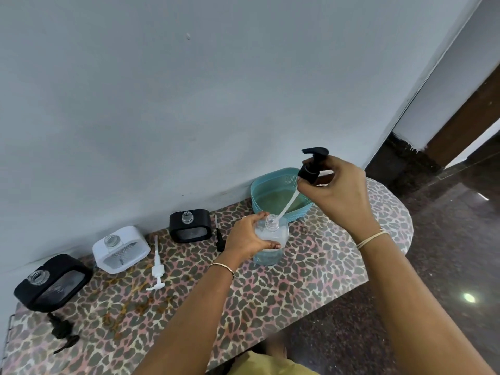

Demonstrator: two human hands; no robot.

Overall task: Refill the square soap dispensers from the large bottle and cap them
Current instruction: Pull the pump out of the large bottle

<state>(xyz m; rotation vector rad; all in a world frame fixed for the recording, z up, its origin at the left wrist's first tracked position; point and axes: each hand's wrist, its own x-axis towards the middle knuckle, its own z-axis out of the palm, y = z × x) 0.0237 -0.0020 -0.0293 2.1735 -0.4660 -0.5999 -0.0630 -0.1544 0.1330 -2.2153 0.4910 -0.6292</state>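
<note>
Early yet: the left hand (244, 236) grips the large bottle (270, 240) at centre bench (311, 280), the right hand (335, 190) pinches its black pump (311, 166) lifted out, and three square dispensers (190, 226) at nine o'clock stand uncapped, apparently unfilled.

I am gripping the clear large bottle (270, 239) around its shoulder with my left hand (247, 236), keeping it upright on the leopard-print table (297, 280). My right hand (338, 190) is pinching the black pump head (311, 166) by its collar, holding it above the bottle, and its white dip tube (288, 205) is slanting down into the open neck. A teal basket (270, 185) is sitting just behind the bottle. To my left three square dispensers are standing uncapped: a black one (190, 226), a white one (120, 249) and another black one (52, 282). A loose pump is lying beside each: black (219, 236), white (157, 266), black (63, 332).
</note>
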